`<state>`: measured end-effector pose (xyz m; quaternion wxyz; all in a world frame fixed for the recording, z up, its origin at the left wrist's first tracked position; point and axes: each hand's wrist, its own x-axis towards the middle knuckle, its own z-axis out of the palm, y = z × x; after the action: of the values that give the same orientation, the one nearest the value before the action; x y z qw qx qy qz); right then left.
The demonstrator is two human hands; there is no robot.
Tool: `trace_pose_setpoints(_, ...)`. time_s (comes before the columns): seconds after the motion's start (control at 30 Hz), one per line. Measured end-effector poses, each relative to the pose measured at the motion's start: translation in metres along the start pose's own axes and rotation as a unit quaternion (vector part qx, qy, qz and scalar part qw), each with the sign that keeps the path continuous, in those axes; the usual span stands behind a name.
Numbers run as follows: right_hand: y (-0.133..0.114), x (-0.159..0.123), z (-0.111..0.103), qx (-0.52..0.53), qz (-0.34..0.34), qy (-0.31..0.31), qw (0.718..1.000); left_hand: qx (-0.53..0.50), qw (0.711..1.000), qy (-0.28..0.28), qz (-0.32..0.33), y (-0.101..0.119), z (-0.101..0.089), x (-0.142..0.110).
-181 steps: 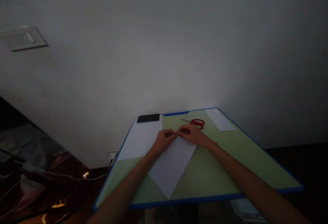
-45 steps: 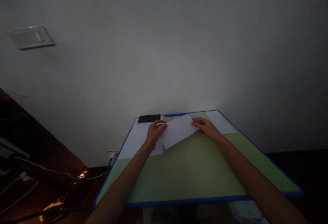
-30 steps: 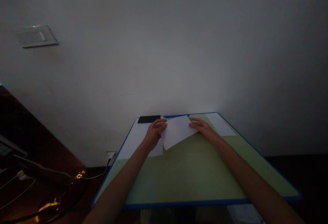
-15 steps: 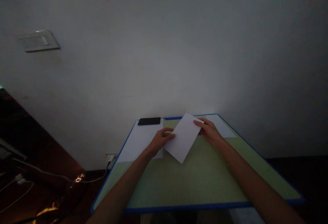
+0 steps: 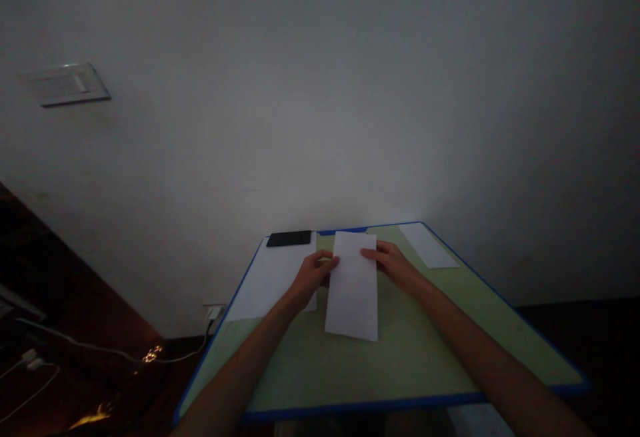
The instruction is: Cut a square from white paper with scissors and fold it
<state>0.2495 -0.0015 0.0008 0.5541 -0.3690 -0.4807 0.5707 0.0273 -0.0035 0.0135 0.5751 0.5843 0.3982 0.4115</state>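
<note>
A narrow white piece of paper (image 5: pixel 353 297) is held up above the green table, its long side running toward me. My left hand (image 5: pixel 313 276) pinches its left edge, thumb on the near face and fingers behind. On the opposite edge, near the top, my right hand (image 5: pixel 393 262) grips it the same way. Behind my left hand lies a larger white sheet (image 5: pixel 255 284), with a flat black phone-like slab (image 5: pixel 289 238) on its far end. Another white sheet (image 5: pixel 430 247) rests at the table's far right.
The green table (image 5: pixel 415 357) has a blue rim and stands against a grey wall (image 5: pixel 320 104). A wall switch (image 5: pixel 67 84) is at upper left. Below it, a plug in a socket (image 5: pixel 214 312) feeds a white cable (image 5: pixel 100 349) beside the table.
The held paper has turned from a diagonal slant to nearly upright, with its lower end now closer to me. My right hand has shifted slightly left and down with it.
</note>
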Motion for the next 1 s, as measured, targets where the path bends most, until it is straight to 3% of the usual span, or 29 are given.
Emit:
trace_pose_setpoints(0.5, -0.001, -0.006, 0.014, -0.126, -0.039, 0.015, 0.991, 0.039, 0.999, 0.006, 0.02, 0.0, 0.004, 0.0)
trace_pose_setpoints(0.8, -0.003, -0.008, 0.016, -0.09, -0.047, 0.022, 0.995, 0.032, 0.999, 0.013, 0.017, 0.002, 0.005, -0.002)
trace_pose_setpoints(1.0, -0.003, -0.008, 0.016, -0.081, -0.036, -0.004, 0.996, 0.027, 0.999, 0.028, 0.031, 0.0, 0.003, 0.001)
